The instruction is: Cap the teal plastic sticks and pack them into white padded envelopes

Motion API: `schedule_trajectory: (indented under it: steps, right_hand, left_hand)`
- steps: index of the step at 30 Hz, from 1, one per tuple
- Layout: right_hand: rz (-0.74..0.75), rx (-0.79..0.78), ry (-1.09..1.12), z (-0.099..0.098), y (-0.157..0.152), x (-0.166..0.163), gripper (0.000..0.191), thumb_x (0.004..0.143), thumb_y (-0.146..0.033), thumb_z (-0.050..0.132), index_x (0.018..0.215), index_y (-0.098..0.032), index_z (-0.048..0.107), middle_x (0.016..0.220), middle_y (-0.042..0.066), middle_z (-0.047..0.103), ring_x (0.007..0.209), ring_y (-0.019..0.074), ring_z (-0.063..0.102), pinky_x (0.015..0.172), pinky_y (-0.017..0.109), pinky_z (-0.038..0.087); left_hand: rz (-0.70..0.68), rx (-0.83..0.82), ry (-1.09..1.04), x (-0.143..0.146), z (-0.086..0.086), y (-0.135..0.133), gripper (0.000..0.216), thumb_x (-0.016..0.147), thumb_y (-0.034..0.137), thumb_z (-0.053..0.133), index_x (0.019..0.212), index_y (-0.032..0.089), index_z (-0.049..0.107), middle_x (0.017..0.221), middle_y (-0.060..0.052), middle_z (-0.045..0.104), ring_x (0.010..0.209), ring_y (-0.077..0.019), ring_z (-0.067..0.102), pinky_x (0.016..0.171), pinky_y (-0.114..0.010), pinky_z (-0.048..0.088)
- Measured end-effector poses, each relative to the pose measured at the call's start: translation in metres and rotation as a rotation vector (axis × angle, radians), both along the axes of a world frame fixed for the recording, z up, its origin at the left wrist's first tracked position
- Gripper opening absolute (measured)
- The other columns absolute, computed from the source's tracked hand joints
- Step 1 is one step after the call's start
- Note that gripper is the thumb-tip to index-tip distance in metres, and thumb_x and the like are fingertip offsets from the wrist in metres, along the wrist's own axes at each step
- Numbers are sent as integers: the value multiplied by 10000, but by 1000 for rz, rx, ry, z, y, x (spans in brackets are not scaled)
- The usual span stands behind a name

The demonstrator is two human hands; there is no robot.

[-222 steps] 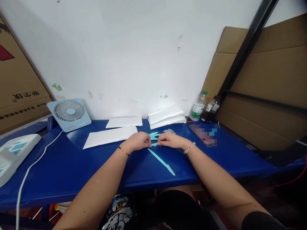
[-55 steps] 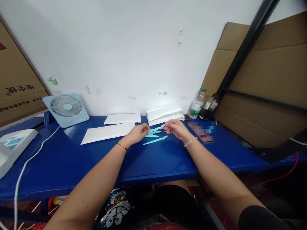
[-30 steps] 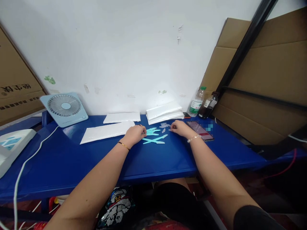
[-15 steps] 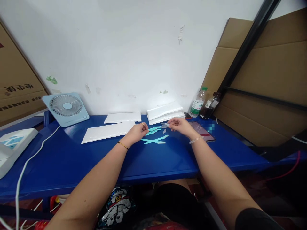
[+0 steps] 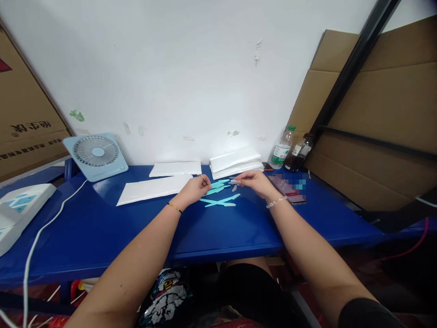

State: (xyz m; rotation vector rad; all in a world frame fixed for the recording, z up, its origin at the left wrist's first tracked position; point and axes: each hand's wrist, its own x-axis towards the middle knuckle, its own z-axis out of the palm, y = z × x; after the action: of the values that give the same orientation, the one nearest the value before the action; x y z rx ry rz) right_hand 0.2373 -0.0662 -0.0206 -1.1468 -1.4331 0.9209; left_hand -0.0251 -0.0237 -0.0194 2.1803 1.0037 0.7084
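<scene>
Both my hands meet over a blue table point(image 5: 102, 228). My left hand point(image 5: 194, 188) is closed on the end of a teal plastic stick point(image 5: 218, 184) that points right. My right hand point(image 5: 254, 181) pinches a small clear cap point(image 5: 234, 181) at the stick's far tip. Two more teal sticks point(image 5: 220, 201) lie crossed on the table just in front of my hands, and another small clear cap point(image 5: 234, 188) lies beside them.
White flat packets point(image 5: 153, 190) and a stack of them point(image 5: 235, 162) lie by the wall. A small blue fan point(image 5: 96, 156) and a white device point(image 5: 17, 214) with a cable stand left. A phone point(image 5: 287, 187) and two bottles point(image 5: 290, 154) are right, before cardboard sheets.
A finished stick was laid across another on the table. My left hand took up a fresh stick and my right hand fetched a clear cap and brought it to the stick's tip.
</scene>
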Motion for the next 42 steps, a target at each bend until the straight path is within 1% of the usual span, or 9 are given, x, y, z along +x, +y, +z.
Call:
schedule_trajectory:
  steps: [5, 19, 25, 27, 30, 32, 34, 39, 42]
  right_hand:
    - [-3, 47, 134, -4, 2, -3, 299, 529, -314, 848, 739, -159, 703, 710, 30, 719, 708, 178, 683, 759, 337, 532]
    - [52, 20, 127, -2, -1, -14, 254, 571, -264, 826, 759, -147, 702, 695, 34, 716, 682, 160, 666, 681, 286, 511]
    - [179, -59, 0, 0, -5, -16, 254, 591, -278, 808, 785, -154, 701, 735, 41, 715, 703, 169, 664, 694, 298, 511]
    - [191, -41, -92, -2, -3, -10, 238, 653, -298, 767, 835, -158, 703, 771, 46, 709, 733, 173, 657, 717, 309, 507]
    - [31, 98, -393, -7, 3, 1, 163, 751, -261, 669, 876, -166, 712, 838, 55, 676, 732, 158, 619, 705, 296, 482]
    - [-49, 161, -637, -12, 8, 6, 134, 747, -200, 654, 862, -176, 719, 879, 53, 641, 713, 146, 589, 681, 278, 461]
    - [-53, 161, -810, -16, 11, 8, 115, 735, -169, 658, 833, -181, 716, 883, 46, 612, 705, 140, 573, 666, 263, 447]
    - [-36, 187, -981, -18, 12, 3, 93, 808, -178, 588, 749, -164, 658, 877, 58, 598, 747, 148, 574, 700, 258, 433]
    - [-39, 188, -933, -15, 8, 0, 112, 838, -189, 539, 784, -162, 634, 845, 59, 624, 732, 153, 581, 689, 266, 435]
  left_hand:
    - [-26, -65, -6, 1, -1, 1, 211, 799, 394, 546, 851, 190, 540, 745, -16, 622, 656, -140, 594, 560, -232, 441]
    - [-24, -85, -21, 3, 2, -1, 226, 784, 391, 562, 851, 175, 558, 745, -24, 633, 634, -129, 583, 549, -227, 440]
    - [-143, -119, 15, 4, 5, -5, 251, 743, 408, 605, 828, 172, 590, 729, -21, 639, 661, -143, 587, 585, -239, 459]
    - [-144, -59, 74, 3, 6, -6, 287, 749, 455, 601, 811, 176, 617, 750, -25, 651, 673, -149, 589, 593, -243, 449]
    - [-54, 120, 217, -1, 6, -4, 273, 776, 450, 573, 820, 193, 653, 798, -29, 663, 701, -162, 591, 597, -251, 422]
    - [5, 240, 320, -3, 4, -1, 219, 766, 396, 593, 852, 209, 669, 848, -29, 667, 753, -177, 599, 624, -255, 414]
    - [33, 312, 406, -4, 2, 2, 199, 748, 359, 618, 882, 224, 677, 888, -26, 671, 797, -188, 605, 648, -255, 409]
    - [47, 425, 566, -1, 2, 0, 148, 812, 276, 527, 780, 211, 657, 792, -25, 681, 727, -180, 606, 606, -258, 369]
    - [57, 528, 637, 1, 4, -3, 224, 848, 228, 441, 746, 186, 636, 761, -47, 676, 677, -176, 601, 607, -268, 360]
